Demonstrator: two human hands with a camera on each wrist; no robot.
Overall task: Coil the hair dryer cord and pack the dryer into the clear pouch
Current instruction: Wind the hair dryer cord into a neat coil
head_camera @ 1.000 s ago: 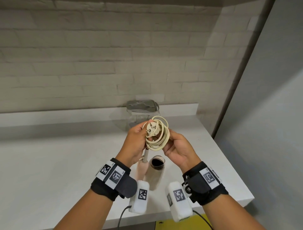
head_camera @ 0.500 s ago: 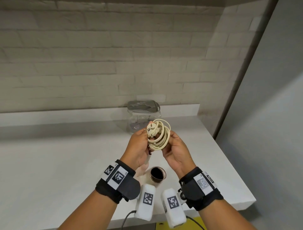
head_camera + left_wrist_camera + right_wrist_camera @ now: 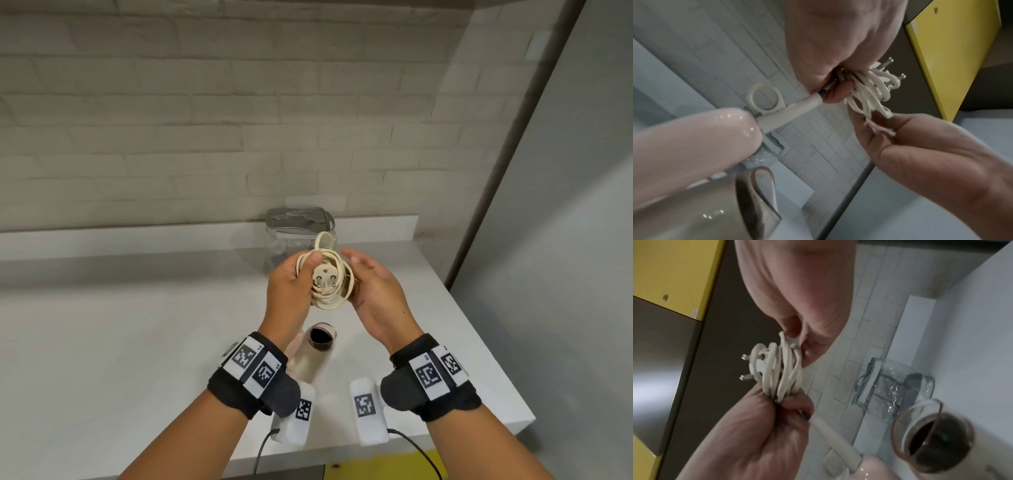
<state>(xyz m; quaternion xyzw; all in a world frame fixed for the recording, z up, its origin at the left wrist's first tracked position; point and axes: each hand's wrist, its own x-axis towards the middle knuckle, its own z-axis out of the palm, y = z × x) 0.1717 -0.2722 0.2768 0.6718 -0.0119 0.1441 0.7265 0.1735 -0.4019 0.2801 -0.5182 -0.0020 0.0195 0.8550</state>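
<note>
Each of my bare forearms wears a black wrist strap [image 3: 255,380] — the other black strap [image 3: 433,382] sits on my right — with white tags printed in black square codes. Under each wrist hangs a white block: the left camera pod [image 3: 294,413] and the right camera pod [image 3: 368,411], each with one square code and a thin black cable [image 3: 416,448].

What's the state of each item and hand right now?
cord: coiled, bundled in left hand.
plug: prongs facing camera, atop coil.
hair dryer: hanging below the coil, unpacked.
clear pouch: on counter, holds no dryer.
left hand: gripping coil.
right hand: fingers straight, beside coil.
</note>
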